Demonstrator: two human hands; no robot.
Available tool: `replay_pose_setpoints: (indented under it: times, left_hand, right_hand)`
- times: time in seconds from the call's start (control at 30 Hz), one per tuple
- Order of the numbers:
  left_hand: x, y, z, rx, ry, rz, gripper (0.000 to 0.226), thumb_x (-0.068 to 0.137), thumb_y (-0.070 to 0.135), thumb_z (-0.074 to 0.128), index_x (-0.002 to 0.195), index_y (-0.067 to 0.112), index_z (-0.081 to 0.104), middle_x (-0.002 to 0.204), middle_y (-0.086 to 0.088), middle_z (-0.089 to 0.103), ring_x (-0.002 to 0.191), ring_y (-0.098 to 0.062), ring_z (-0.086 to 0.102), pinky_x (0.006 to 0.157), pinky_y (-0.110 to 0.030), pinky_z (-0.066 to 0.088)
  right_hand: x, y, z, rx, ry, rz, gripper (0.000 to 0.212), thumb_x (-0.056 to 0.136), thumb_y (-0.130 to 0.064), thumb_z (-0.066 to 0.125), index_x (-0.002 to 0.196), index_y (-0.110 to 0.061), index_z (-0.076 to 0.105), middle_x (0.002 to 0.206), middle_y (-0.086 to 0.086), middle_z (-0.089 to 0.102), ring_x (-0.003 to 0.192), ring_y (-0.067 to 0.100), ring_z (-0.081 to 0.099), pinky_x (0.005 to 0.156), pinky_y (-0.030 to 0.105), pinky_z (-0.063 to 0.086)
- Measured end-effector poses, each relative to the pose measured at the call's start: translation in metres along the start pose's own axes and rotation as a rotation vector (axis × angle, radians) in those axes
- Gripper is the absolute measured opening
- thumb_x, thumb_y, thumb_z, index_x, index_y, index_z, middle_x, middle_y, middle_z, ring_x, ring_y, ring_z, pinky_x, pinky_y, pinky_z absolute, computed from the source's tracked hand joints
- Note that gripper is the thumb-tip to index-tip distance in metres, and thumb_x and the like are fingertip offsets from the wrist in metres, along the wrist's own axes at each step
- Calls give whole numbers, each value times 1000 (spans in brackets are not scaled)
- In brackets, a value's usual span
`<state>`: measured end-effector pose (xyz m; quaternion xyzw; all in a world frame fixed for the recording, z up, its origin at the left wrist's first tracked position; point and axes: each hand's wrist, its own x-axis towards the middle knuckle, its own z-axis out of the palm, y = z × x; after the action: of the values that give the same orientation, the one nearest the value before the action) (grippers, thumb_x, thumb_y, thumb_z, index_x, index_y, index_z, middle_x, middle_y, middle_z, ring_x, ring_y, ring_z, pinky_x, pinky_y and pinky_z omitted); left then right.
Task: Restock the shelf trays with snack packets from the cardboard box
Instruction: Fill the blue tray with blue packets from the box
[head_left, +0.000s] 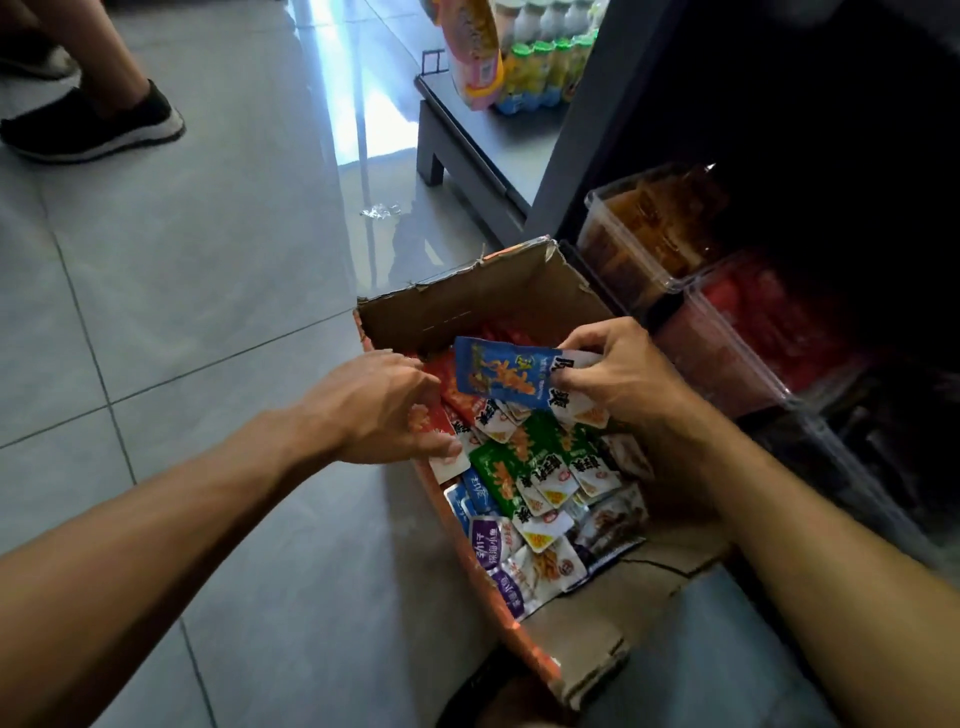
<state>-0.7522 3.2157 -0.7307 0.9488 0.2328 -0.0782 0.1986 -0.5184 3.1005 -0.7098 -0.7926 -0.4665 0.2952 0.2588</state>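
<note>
Head view, person crouched on the tiled floor (208, 312) beside a low shelf. The cardboard box (483, 291) stands open on the floor, touching the shelf front, and is filled with small snack packets (524, 467) in red, green, blue, purple and white, lying loosely overlapped. To its right, clear shelf trays (675, 291) sit in a row on the dark shelf; the near ones already hold orange and red packets.

The right hand (623, 374) is over the far end of the box, fingers curled, grasping a blue packet (498, 371) together with at least one white packet beneath it; the blue one is lifted clear of the pile and tilted. The left hand (384, 410) reaches in from the box's left wall, palm down, thumb and fingers closing on red packets (441, 410) at the pile's edge; a full grasp is likely but partly hidden.

Judged by appearance, the packets are light, thin, flexible foil pouches with glossy, slippery faces. They should bend rather than break and slide over one another, so a pinch across the flat sealed edges, several at once, seems best. Both forearms extend forward and inward, wrists slightly bent down.

Background: another person's shoe (93, 124) and bottled drinks (545, 67).
</note>
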Motion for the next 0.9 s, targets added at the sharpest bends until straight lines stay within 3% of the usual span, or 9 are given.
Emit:
replay_pose_setpoints:
  times: [0.07, 0.17, 0.23, 0.37, 0.47, 0.57, 0.67, 0.8, 0.9]
  left_hand:
    - [-4, 17, -10, -57, 191, 26, 45, 84, 62, 60, 109, 24, 66, 100, 6, 59, 95, -16, 58, 76, -32, 51]
    - [-3, 48, -22, -230, 310, 18, 57, 82, 50, 70, 130, 24, 53, 118, 3, 57, 106, -15, 57, 87, -37, 53]
    - [-3, 73, -32, -371, 243, 40, 65, 79, 46, 76, 134, 26, 49, 120, 6, 58, 106, -11, 58, 90, -37, 54]
    - [-7, 120, -50, -574, 184, 138, 20, 86, 30, 73, 102, 23, 64, 93, 6, 70, 81, -9, 67, 72, -42, 58]
    - [-12, 160, -70, -738, 163, 205, 8, 89, 22, 71, 88, 27, 64, 78, 9, 70, 66, -2, 65, 58, -28, 52]
    - [-21, 207, -91, -869, 64, 317, 5, 91, 18, 69, 93, 21, 66, 81, 6, 75, 69, -2, 67, 59, -16, 49]
    - [-28, 252, -103, -1001, -36, 390, 9, 91, 16, 68, 99, 12, 67, 87, -3, 76, 72, -9, 68, 60, -19, 51]
    - [-37, 316, -117, -1042, -83, 472, 11, 90, 10, 68, 101, 9, 68, 92, -8, 75, 80, -15, 69, 69, -25, 55]
    - [-44, 367, -122, -1024, -114, 522, 16, 91, 5, 66, 105, -2, 65, 90, -13, 72, 77, -20, 65, 67, -29, 54]
  right_hand:
    - [-18, -13, -18, -5, -14, -18, 10, 78, -14, 80, 72, -15, 72, 75, 10, 72, 63, 11, 63, 58, 38, 55]
    - [-47, -32, -43, 23, -25, -58, 10, 81, -13, 78, 74, -10, 72, 74, 13, 71, 62, 10, 61, 57, 33, 52]
    - [-71, -44, -60, 69, -25, -76, 9, 82, -12, 78, 77, -7, 73, 70, 9, 68, 60, 8, 59, 54, 27, 49]
    - [-123, -60, -105, 186, 100, -48, 7, 82, -11, 77, 83, -5, 73, 70, 1, 71, 62, 10, 64, 55, 26, 51]
    - [-168, -66, -140, 307, 208, 14, 7, 80, -10, 77, 86, -8, 73, 75, 2, 75, 68, 13, 70, 61, 28, 56]
    - [-213, -68, -170, 449, 337, 30, 10, 77, -10, 78, 84, -8, 73, 77, 4, 75, 71, 15, 70, 68, 29, 56]
    - [-252, -66, -194, 658, 458, 53, 24, 67, -17, 77, 87, -5, 71, 82, 8, 75, 75, 20, 70, 75, 34, 57]
    - [-309, -62, -221, 913, 619, 36, 29, 69, -17, 73, 93, -3, 67, 81, 7, 74, 72, 19, 70, 65, 30, 59]
    - [-354, -54, -242, 989, 723, 14, 27, 70, -18, 72, 94, -6, 68, 84, 6, 74, 74, 17, 70, 65, 30, 59]
